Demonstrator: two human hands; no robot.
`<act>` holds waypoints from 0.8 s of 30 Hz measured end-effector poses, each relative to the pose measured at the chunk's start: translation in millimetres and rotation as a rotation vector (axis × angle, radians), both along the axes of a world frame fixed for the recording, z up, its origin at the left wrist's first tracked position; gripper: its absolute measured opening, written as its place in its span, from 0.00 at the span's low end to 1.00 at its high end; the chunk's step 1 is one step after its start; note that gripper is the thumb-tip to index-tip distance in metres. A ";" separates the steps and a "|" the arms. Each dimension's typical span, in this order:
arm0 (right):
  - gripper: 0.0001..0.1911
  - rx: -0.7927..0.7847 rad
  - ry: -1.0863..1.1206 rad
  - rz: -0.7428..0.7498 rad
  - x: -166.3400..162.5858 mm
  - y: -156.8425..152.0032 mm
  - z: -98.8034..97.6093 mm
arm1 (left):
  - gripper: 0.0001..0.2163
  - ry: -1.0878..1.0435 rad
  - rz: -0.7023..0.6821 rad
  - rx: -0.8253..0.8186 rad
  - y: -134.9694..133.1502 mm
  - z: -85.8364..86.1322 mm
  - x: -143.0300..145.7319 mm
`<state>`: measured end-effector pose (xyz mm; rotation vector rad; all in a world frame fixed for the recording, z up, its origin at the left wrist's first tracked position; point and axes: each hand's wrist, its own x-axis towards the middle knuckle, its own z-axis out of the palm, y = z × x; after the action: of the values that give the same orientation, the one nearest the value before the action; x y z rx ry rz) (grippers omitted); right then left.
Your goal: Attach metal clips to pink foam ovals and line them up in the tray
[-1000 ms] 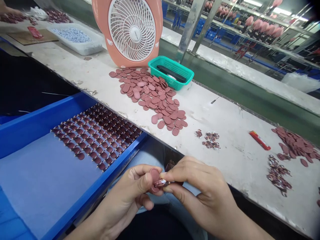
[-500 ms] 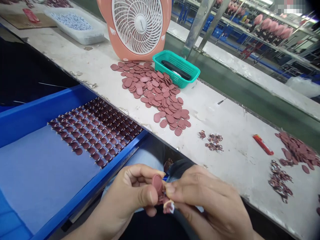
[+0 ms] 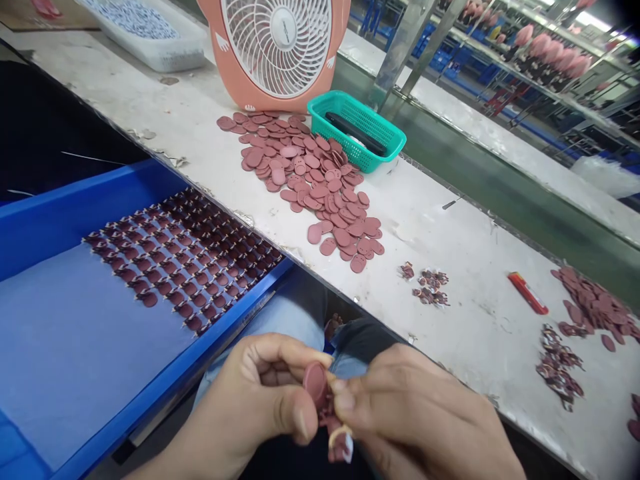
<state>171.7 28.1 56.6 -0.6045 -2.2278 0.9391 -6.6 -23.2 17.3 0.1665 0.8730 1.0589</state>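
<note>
Between the thumb and fingers of my left hand (image 3: 265, 393) is a reddish-brown oval disc (image 3: 315, 383), held upright on edge. My right hand (image 3: 415, 407) pinches a small brown figurine (image 3: 336, 427) against the disc; a pale curved band and a white patch show at its lower end. Where the two pieces meet is partly covered by my fingertips. Both hands are close together over my lap, in front of the table edge. On the table lie a large pile of similar oval discs (image 3: 320, 190) and a small group of brown figurines (image 3: 431, 287).
A blue tray (image 3: 45, 230) at left holds rows of figurines on discs. An orange fan (image 3: 240, 87) and a green basket (image 3: 360, 110) with a black object stand behind the pile. Right of them lie a red lighter-like item (image 3: 527, 293), more discs (image 3: 595, 303) and figurines (image 3: 557, 367).
The disc and figurine have shifted slightly lower in my hands, with the figurine's white end hanging further down. The grips look the same, and the camera view has shifted a little.
</note>
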 end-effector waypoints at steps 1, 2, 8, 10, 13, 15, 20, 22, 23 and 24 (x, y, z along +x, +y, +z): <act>0.18 -0.008 0.000 -0.012 -1.1 1.5 -2.0 | 0.16 0.001 0.004 0.014 0.2 -4.5 0.5; 0.17 -0.019 -0.008 -0.027 -2.0 3.3 -3.8 | 0.15 0.007 0.005 0.014 0.7 -9.0 1.1; 0.10 -0.134 -0.094 -0.076 -3.9 14.4 -13.4 | 0.16 0.003 0.014 -0.095 8.0 -25.0 3.9; 0.10 -0.157 -0.093 -0.079 -3.4 15.5 -16.1 | 0.14 0.002 0.014 -0.107 9.4 -26.2 4.6; 0.11 -0.175 -0.087 -0.083 -2.7 14.9 -18.2 | 0.14 -0.003 0.014 -0.114 9.3 -23.6 4.7; 0.11 -0.183 -0.093 -0.082 -2.7 13.8 -18.0 | 0.15 -0.016 0.018 -0.133 8.9 -18.9 4.1; 0.13 -0.109 -0.098 -0.064 -3.2 11.4 -14.2 | 0.15 -0.058 0.018 -0.173 8.3 -7.1 1.5; 0.19 -0.081 -0.100 -0.069 -2.7 11.1 -12.7 | 0.14 -0.088 0.018 -0.168 7.8 -6.4 1.1; 0.23 -0.078 -0.097 -0.075 -2.3 11.0 -12.1 | 0.14 -0.102 0.015 -0.164 7.5 -7.1 1.1; 0.25 -0.079 -0.093 -0.080 -1.8 11.1 -11.7 | 0.14 -0.113 0.012 -0.160 7.1 -8.2 1.3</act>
<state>169.9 39.2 44.9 -0.7821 -2.2386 0.9806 -5.3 -16.1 9.0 -0.0323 0.8533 0.9954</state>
